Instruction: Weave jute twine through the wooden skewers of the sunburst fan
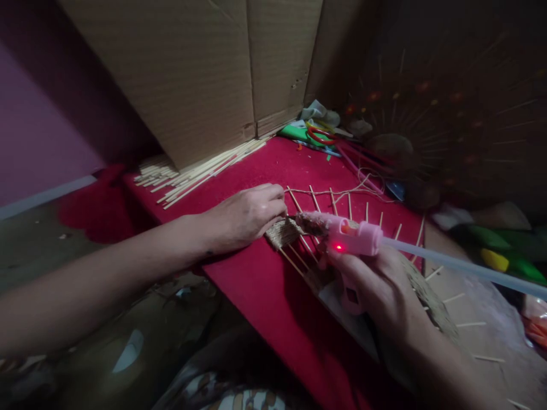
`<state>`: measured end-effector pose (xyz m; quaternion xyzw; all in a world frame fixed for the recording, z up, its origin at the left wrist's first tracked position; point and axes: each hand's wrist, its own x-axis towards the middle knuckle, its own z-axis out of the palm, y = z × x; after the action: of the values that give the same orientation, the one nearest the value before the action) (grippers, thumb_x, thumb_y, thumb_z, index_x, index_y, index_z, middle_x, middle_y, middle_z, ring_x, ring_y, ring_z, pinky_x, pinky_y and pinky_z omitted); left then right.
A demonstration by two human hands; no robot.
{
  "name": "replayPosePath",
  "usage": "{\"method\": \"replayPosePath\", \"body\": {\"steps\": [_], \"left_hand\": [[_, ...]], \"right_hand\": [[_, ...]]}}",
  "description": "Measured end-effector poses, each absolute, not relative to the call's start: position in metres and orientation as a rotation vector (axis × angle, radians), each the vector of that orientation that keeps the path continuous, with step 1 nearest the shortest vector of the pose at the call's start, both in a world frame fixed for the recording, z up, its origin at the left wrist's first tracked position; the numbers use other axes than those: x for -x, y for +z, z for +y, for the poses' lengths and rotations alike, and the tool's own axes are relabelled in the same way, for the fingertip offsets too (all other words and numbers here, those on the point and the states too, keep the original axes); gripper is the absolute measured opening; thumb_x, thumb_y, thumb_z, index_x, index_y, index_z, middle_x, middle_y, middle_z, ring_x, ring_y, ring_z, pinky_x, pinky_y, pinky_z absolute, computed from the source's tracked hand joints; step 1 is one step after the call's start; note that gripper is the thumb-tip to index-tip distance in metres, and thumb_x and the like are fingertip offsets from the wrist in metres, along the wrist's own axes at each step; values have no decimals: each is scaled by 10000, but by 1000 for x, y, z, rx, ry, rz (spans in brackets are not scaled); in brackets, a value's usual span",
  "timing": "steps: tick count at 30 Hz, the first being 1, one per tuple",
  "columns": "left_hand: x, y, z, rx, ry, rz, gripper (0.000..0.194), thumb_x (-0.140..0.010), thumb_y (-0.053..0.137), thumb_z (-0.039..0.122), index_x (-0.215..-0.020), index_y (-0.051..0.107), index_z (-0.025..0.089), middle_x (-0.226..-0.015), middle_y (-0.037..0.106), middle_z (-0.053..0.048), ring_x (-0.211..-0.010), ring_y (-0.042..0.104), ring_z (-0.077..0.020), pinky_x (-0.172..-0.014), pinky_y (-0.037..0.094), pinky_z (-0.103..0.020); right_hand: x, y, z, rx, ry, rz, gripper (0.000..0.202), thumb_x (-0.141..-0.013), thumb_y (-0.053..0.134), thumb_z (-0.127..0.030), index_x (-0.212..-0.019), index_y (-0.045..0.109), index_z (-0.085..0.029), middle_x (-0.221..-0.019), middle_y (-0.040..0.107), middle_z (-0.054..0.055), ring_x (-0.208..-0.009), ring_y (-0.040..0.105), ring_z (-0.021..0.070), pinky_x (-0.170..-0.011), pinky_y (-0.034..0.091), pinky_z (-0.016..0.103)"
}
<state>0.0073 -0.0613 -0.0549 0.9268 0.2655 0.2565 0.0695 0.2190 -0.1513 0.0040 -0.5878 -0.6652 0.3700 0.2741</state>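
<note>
My right hand (378, 276) is wrapped round the grip of a pink glue gun (363, 238). A red light glows on its side, and a long clear glue stick (461, 266) sticks out of its back. The dark, crusted nozzle points left, close to the fingertips of my left hand (256, 213). Those fingers are pinched together at the upper edge of a twine-woven band (284, 233) on thin wooden sticks (314, 196). A thin strand of twine (359, 187) runs from beside my left fingers to loose loops on the right. The fingertips' exact hold is partly hidden.
Loose wooden sticks (209, 171) lie at the back of the red-covered table (248, 302), against a cardboard sheet (205, 74). Orange-handled scissors (320, 135) rest among scraps. A round twine-and-stick piece (431, 296) sits at right. Dim flower-like decorations stand behind it.
</note>
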Motion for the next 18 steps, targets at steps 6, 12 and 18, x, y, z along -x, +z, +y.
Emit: {"method": "replayPosePath", "body": {"steps": [6,12,18], "left_hand": [[-8,-54,-61,-2790,776,801,259,-958,390,208,-887,627,134,-915,590,-96,-845,558,-173,-749,485,-305],[-8,-54,-62,-2793,786,811,276,-961,374,214,-892,629,136,-920,591,-97,-847,562,-172,-747,486,-304],[-8,-52,-63,-2791,773,820,295,-963,360,213,-876,630,132,-908,591,-99,-830,560,-173,-738,486,-306]], "right_hand": [[-221,2,-152,1602,1017,-1746,351,-882,510,-371,-1179,649,-246,-695,622,9,-557,520,147,-496,385,268],[-222,3,-153,1640,979,-1706,291,-860,538,-389,-1054,696,-239,-625,602,7,-563,540,173,-505,399,287],[-222,3,-154,1628,953,-1724,230,-826,556,-345,-952,721,-245,-602,587,18,-599,561,191,-521,422,295]]}}
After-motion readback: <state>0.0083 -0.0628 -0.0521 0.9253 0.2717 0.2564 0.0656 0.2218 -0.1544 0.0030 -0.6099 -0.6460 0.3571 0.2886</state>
